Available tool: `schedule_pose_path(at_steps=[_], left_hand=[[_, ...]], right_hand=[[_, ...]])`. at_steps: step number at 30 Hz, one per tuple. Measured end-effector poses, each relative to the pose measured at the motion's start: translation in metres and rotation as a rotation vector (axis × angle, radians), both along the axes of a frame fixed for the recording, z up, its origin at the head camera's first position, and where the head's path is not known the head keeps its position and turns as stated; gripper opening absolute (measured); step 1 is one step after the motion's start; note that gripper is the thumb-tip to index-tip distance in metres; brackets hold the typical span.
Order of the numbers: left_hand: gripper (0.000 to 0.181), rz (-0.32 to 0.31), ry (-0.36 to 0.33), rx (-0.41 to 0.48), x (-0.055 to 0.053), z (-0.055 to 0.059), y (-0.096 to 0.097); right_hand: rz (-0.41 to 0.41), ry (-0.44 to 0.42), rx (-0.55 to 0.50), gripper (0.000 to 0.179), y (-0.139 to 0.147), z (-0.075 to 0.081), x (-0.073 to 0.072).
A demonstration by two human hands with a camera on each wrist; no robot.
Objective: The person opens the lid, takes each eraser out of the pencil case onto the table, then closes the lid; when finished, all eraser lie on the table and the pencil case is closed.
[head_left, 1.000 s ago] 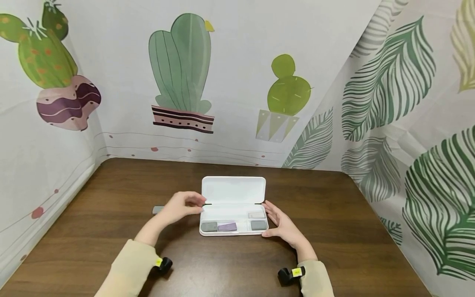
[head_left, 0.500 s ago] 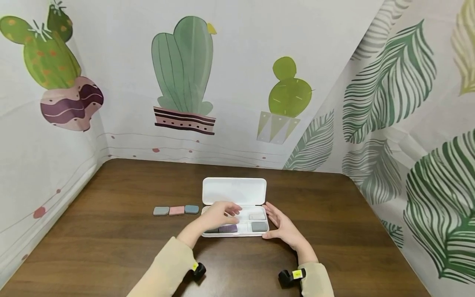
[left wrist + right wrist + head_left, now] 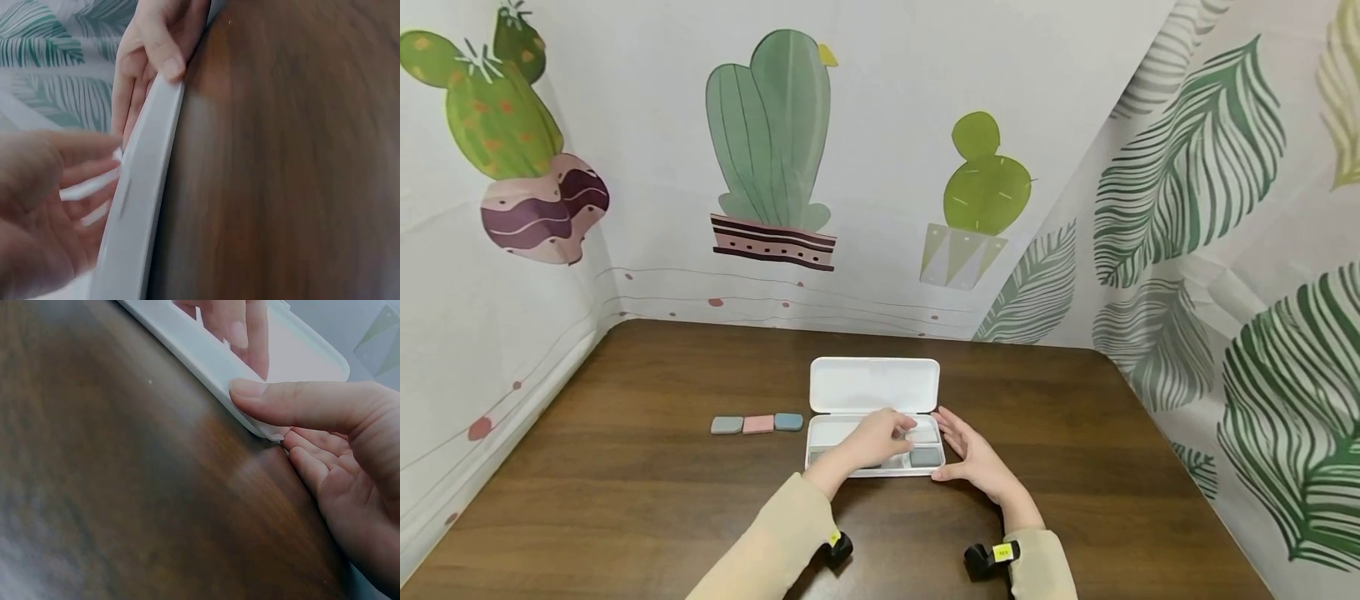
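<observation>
A white hinged case (image 3: 835,428) lies on the table with its lid (image 3: 874,385) raised. My left hand (image 3: 874,439) reaches over its compartments from the front, thumb and fingers apart beside a pale block (image 3: 925,432) at the back right. A grey block (image 3: 925,457) sits in the front right compartment. Blocks on the case's left side are mostly hidden under the left hand and wrist. My right hand (image 3: 973,458) holds the right end of the case, its thumb (image 3: 262,397) on the front corner and the other fingers along the side.
Left of the case, a grey block (image 3: 727,425), a pink block (image 3: 758,424) and a blue block (image 3: 788,422) lie in a row on the brown table (image 3: 647,500). A cloth (image 3: 880,167) printed with cacti and leaves hangs behind the table.
My left hand has moved right, from the case's left end across to its right compartments, uncovering the row of three blocks on the table. The right hand stays at the right end.
</observation>
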State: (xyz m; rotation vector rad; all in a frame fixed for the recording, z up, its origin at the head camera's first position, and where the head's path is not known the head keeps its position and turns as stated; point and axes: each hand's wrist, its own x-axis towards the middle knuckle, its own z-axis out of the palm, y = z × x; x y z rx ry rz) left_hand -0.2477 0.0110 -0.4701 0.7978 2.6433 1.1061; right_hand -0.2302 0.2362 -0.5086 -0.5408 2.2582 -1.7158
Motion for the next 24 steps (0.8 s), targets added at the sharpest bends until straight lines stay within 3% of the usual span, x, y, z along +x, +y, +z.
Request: schedule_pose_path(at_steps=[4, 11, 16, 24], left_hand=[[0.034, 0.039, 0.025, -0.085, 0.001, 0.000, 0.009], [0.031, 0.045, 0.081, -0.152, 0.002, -0.002, 0.017], [0.028, 0.049, 0.097, -0.141, 0.001, -0.005, 0.017], [0.025, 0.055, 0.028, -0.057, 0.000, -0.007, 0.016]], right_hand=[[0.000, -0.001, -0.002, 0.105, 0.000, 0.000, 0.000], [-0.004, -0.009, -0.001, 0.106, 0.000, 0.003, 0.001], [0.004, 0.007, -0.008, 0.104, 0.000, 0.001, 0.000], [-0.001, 0.007, -0.001, 0.103, 0.000, 0.001, 0.001]])
